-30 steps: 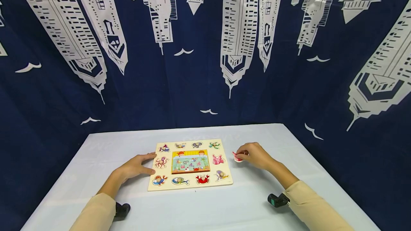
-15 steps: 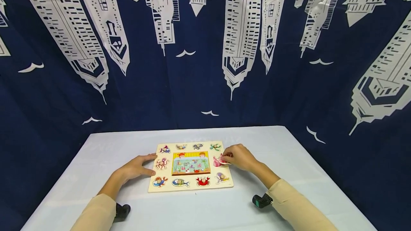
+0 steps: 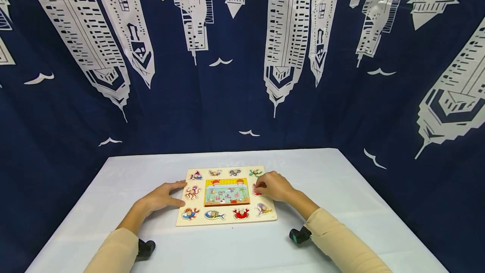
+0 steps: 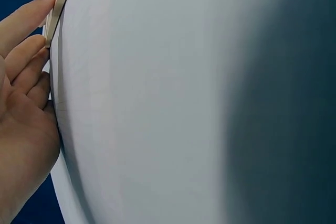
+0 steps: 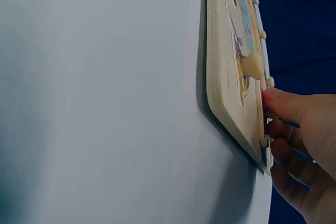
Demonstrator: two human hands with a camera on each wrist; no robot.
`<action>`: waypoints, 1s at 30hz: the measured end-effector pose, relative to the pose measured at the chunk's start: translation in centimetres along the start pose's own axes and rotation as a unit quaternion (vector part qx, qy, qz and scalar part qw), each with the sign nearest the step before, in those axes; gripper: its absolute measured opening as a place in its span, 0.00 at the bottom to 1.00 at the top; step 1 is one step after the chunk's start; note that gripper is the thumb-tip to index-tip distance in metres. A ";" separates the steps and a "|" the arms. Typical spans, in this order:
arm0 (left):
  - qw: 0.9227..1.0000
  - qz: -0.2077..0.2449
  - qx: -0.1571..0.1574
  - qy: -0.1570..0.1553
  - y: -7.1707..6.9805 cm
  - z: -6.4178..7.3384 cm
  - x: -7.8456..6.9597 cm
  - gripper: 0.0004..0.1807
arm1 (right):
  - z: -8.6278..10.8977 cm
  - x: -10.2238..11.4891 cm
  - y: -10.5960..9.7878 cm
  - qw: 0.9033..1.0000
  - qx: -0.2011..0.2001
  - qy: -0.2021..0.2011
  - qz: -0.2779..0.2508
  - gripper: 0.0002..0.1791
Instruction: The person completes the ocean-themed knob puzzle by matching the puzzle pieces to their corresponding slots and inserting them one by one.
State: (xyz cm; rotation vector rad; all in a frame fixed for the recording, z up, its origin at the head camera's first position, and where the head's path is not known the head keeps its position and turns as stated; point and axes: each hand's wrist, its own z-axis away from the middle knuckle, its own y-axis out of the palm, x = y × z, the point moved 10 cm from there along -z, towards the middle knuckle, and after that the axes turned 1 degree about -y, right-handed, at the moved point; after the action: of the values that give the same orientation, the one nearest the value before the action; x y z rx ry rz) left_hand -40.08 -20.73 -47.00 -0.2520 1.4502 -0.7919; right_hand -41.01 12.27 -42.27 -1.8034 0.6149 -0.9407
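Observation:
A wooden peg puzzle board (image 3: 227,219) with sea-animal pieces round a fish-tank picture lies flat on the table. At its left edge my left hand (image 3: 161,196) rests with thumb and fingers spread, touching the rim; the left wrist view shows the fingertips against the board's side (image 4: 59,9). Over the right side of the board, my right hand (image 3: 275,187) pinches a pink-red puzzle piece (image 3: 256,190). That piece lies at the pink slot, partly hidden by the fingers. From the right wrist, my thumb and fingertips (image 5: 270,94) are low at the board's surface, by the piece's edge.
Other knobbed pieces sit in the board, among them a red crab (image 3: 241,213), a striped fish (image 3: 214,215) and a purple-yellow fish (image 3: 263,209). White cloth covers the table (image 3: 151,167). A dark blue curtain (image 3: 197,108) with printed buildings hangs behind.
My right hand has moved left from the table beside the board, carrying the pink-red puzzle piece onto the board's right-hand slot. My left hand has stayed at the left edge.

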 end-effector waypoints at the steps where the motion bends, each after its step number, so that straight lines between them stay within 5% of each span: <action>1: 1.000 0.001 0.000 0.000 0.0 -0.1 0.0 0.47 | 0.0 0.0 0.0 1.000 0.001 0.000 0.000 0.03; 10: 1.000 0.001 0.000 0.001 0.1 -0.2 -0.1 0.47 | -0.1 -0.4 0.2 1.000 0.002 0.005 0.004 0.03; 20: 1.000 -0.008 -0.004 0.001 -0.1 -0.1 -0.2 0.47 | -0.2 -0.3 0.8 0.998 0.024 -0.057 -0.027 0.04; 30: 1.000 -0.015 -0.013 0.010 -0.3 -0.4 -0.4 0.45 | -0.1 -0.7 0.2 0.997 0.061 -0.044 -0.027 0.07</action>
State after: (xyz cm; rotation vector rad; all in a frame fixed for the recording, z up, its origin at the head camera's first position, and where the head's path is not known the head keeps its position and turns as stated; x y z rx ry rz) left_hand -40.56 -20.61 -46.58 -0.2864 1.4790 -0.8014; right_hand -41.47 12.69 -42.62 -1.7488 0.4451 -0.9095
